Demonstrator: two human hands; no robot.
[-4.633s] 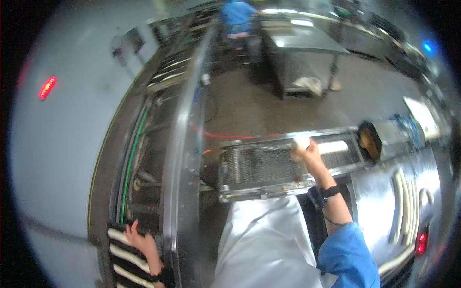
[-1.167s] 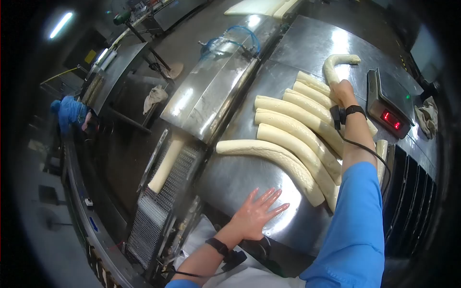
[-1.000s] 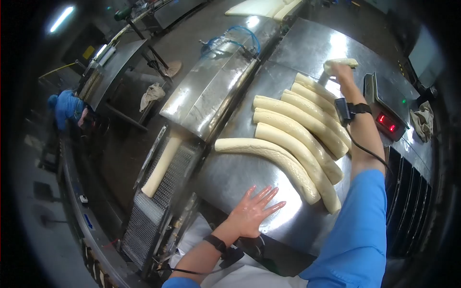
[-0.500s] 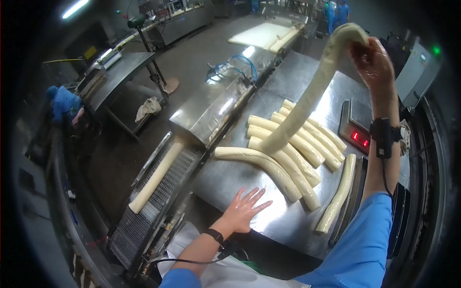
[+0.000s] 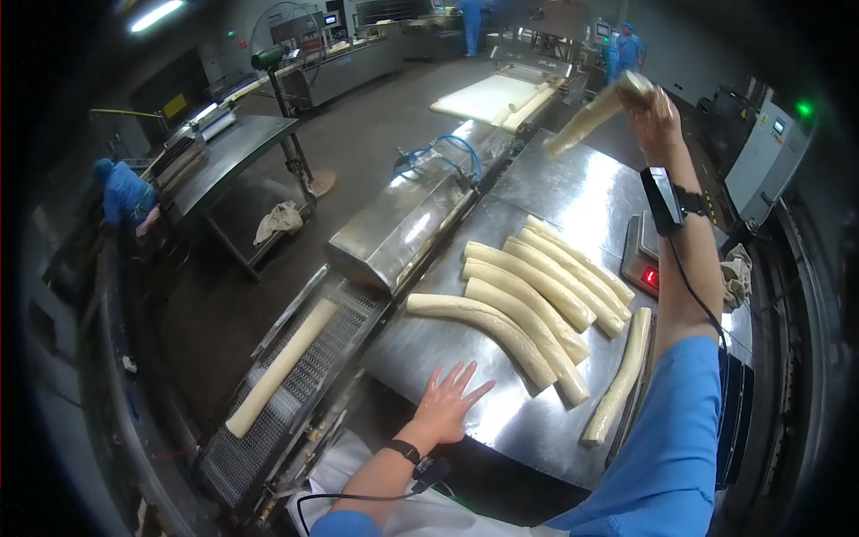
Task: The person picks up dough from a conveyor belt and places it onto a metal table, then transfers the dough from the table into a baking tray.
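My right hand (image 5: 651, 115) is raised high over the steel table (image 5: 573, 192) and grips one end of a long pale dough log (image 5: 591, 115), which swings out to the left in the air. My left hand (image 5: 449, 401) lies flat, fingers spread, on the near edge of the table. Just beyond it lie several dough logs (image 5: 519, 300) side by side, and one more dough log (image 5: 619, 376) sits along the table's right edge. Another dough log (image 5: 279, 369) rides on the mesh conveyor (image 5: 268, 421) at the left.
A scale with a red display (image 5: 642, 259) stands at the table's right side, a rag (image 5: 739, 276) beyond it. A steel machine housing (image 5: 403, 228) with blue hoses feeds the conveyor. A person in blue (image 5: 125, 195) works at far left; others stand at the back.
My right hand picked a dough log off the far end of the row and lifted it overhead; it now swings free of the table. My left hand stayed flat on the table.
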